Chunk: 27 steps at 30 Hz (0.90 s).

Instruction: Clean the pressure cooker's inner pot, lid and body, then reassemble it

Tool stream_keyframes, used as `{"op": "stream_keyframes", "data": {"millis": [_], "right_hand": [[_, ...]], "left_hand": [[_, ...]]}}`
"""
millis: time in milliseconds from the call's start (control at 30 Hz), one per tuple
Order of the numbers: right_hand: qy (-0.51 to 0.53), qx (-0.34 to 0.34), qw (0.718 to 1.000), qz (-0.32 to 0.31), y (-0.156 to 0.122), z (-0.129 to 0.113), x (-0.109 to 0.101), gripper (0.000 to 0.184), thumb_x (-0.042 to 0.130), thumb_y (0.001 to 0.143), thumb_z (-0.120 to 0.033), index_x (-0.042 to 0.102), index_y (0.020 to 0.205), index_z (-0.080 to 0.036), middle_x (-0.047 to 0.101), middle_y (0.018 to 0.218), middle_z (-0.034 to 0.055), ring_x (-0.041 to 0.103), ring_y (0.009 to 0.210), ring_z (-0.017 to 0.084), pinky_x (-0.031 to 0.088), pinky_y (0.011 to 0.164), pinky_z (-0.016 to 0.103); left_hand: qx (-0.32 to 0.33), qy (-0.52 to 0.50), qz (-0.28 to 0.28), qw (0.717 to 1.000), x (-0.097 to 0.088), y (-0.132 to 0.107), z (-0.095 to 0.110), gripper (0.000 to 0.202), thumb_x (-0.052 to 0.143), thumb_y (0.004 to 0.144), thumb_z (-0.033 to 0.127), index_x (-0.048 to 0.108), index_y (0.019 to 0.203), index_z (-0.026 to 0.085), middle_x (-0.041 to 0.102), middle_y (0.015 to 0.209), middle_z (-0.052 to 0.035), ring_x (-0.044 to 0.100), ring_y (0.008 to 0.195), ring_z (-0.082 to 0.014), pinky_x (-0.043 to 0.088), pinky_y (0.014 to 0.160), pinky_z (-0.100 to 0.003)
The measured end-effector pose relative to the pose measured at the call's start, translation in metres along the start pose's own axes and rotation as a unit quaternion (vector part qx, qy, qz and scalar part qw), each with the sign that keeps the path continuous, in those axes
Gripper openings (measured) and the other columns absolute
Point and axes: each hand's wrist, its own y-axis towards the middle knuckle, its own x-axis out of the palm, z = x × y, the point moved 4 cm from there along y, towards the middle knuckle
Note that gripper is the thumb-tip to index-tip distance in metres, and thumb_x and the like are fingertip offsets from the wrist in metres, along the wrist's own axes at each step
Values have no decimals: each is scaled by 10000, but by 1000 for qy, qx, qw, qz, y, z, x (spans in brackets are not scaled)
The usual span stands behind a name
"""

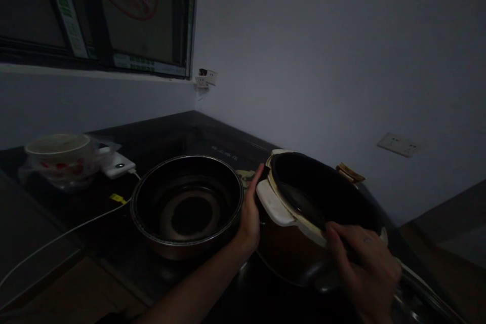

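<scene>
An electric cooker (304, 263) with a brown body, a white-cream rim and a dark inner pot (322, 182) stands at the right, tilted in the view. My left hand (250, 215) rests upright against the cooker's left side, fingers stretched out, between it and a dark round pan (186, 243). The pan shows nothing inside but a ringed bottom. Over the cooker's near rim, my right hand (366, 266) is closed, a ring on one finger. What it grips is too dark to make out. Some liquid seems to glint inside the inner pot.
On the left of the black counter (170, 136) stands a bowl (63, 162) in clear plastic. Beside it lies a white plug block (117, 164) with a white cable (76, 228). Wall sockets (398, 144) are at the right, and a window (129, 15) is at the upper left.
</scene>
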Motion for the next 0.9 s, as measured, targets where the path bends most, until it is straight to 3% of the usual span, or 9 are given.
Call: {"op": "stream_keyframes", "data": {"millis": [300, 467, 600, 733, 900], "right_hand": [[11, -8, 1000, 3, -4, 7, 0, 74, 585, 877, -187, 651, 846, -201, 697, 708, 17, 643, 635, 174, 445, 659, 309], [9, -8, 1000, -1, -5, 8, 1, 78, 579, 881, -186, 648, 844, -189, 694, 713, 29, 636, 640, 178, 438, 657, 310], [9, -9, 1000, -4, -6, 7, 0, 72, 580, 880, -179, 644, 848, -190, 692, 712, 27, 629, 639, 175, 435, 655, 307], [3, -3, 1000, -16, -7, 7, 0, 93, 562, 891, -200, 645, 850, -198, 697, 716, 22, 644, 654, 182, 432, 654, 310], [-2, 10, 1000, -12, -7, 7, 0, 133, 542, 907, -233, 649, 836, -197, 695, 702, 26, 643, 640, 187, 419, 625, 312]], "left_hand": [[94, 49, -126, 986, -4, 20, 10, 472, 277, 979, 399, 464, 1398, 291, 344, 1529, 63, 246, 1439, -179, 170, 1198, -351], [49, 48, -175, 982, -8, 36, 15, 476, 285, 976, 417, 475, 1390, 279, 385, 1506, 44, 286, 1424, -203, 192, 1189, -377], [15, 38, -171, 984, -5, 42, 17, 492, 275, 975, 444, 451, 1406, 283, 400, 1498, 28, 305, 1416, -224, 191, 1183, -419], [79, 49, -168, 981, 4, 44, 19, 496, 209, 983, 433, 538, 1335, 318, 341, 1528, 84, 214, 1449, -210, 102, 1197, -412], [111, 42, -161, 980, 7, 69, 7, 467, 273, 967, 397, 568, 1308, 276, 440, 1479, 38, 314, 1412, -190, 159, 1191, -382]]}}
